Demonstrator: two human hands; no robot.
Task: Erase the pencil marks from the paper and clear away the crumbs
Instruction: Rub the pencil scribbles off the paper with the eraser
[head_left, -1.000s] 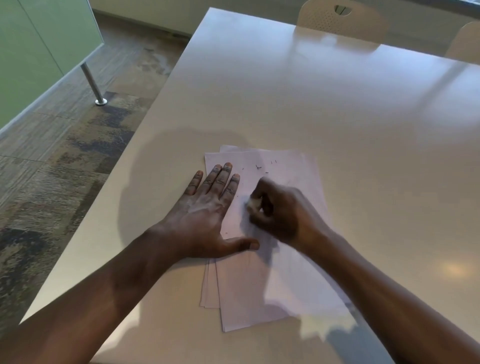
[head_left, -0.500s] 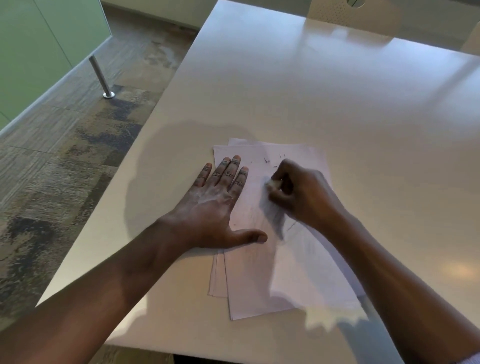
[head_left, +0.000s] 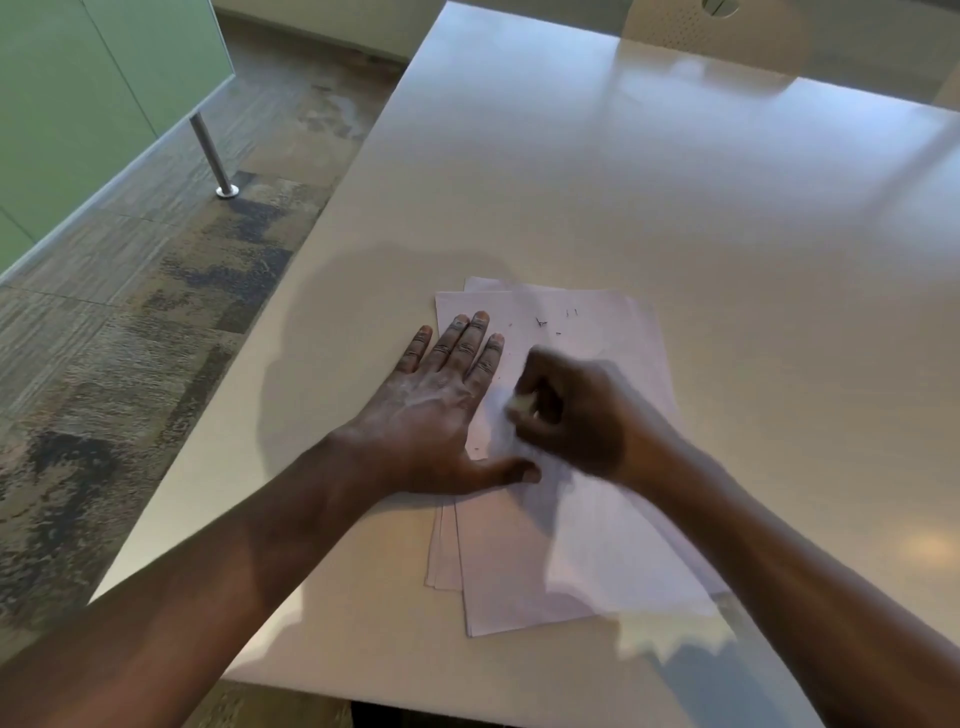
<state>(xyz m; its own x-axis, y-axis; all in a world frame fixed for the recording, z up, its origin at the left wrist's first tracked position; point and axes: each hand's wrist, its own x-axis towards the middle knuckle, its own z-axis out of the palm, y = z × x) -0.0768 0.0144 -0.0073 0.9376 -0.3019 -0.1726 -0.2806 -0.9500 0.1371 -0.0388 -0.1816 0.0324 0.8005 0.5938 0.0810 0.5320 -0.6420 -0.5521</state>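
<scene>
A small stack of white paper sheets (head_left: 587, 551) lies on the white table (head_left: 675, 197), near its front edge. My left hand (head_left: 441, 410) presses flat on the left side of the top sheet, fingers straight and spread. My right hand (head_left: 582, 410) is blurred with motion and pinches a small white eraser (head_left: 521, 402) against the middle of the sheet. A few dark pencil marks or crumbs (head_left: 556, 319) sit near the top of the sheet, and tiny specks (head_left: 477, 449) lie beside my left thumb.
The table's left edge runs diagonally, with patterned carpet floor (head_left: 156, 312) beyond it. A metal post (head_left: 213, 156) and a green panel (head_left: 78, 104) stand at the far left. A pale chair back (head_left: 711, 26) is at the table's far side.
My right hand moved up the sheet with the eraser, then came back down toward my left thumb. My left hand stayed pressed on the paper.
</scene>
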